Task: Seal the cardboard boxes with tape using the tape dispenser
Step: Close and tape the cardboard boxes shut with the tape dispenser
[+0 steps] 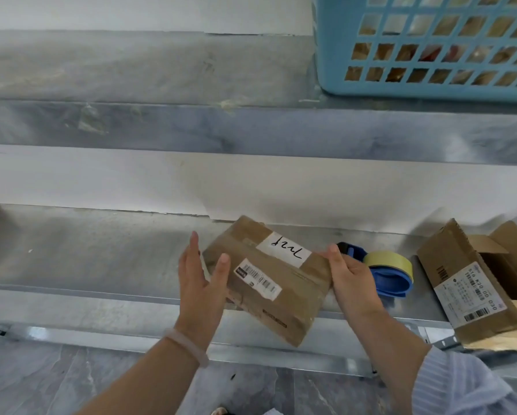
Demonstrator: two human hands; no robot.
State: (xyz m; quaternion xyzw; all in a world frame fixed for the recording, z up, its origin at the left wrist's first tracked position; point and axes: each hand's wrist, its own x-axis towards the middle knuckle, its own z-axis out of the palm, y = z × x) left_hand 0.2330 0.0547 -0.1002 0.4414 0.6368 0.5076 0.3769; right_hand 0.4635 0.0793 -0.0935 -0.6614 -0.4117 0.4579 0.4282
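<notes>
A small closed cardboard box (269, 280) with a white handwritten label and a barcode sticker lies at an angle on the lower metal shelf, its near corner hanging over the front edge. My left hand (201, 283) lies against its left side with straight fingers and the thumb on top. On the box's right edge rests my right hand (351, 278), thumb up; how its fingers lie I cannot tell. A blue tape dispenser (385, 272) with a yellowish roll of tape lies on the shelf just behind my right hand.
A second cardboard box (472, 283) with open flaps and printed labels sits at the right of the metal shelf (86, 256). A blue plastic basket (424, 46) stands on the upper shelf at top right. Grey tiled floor lies below.
</notes>
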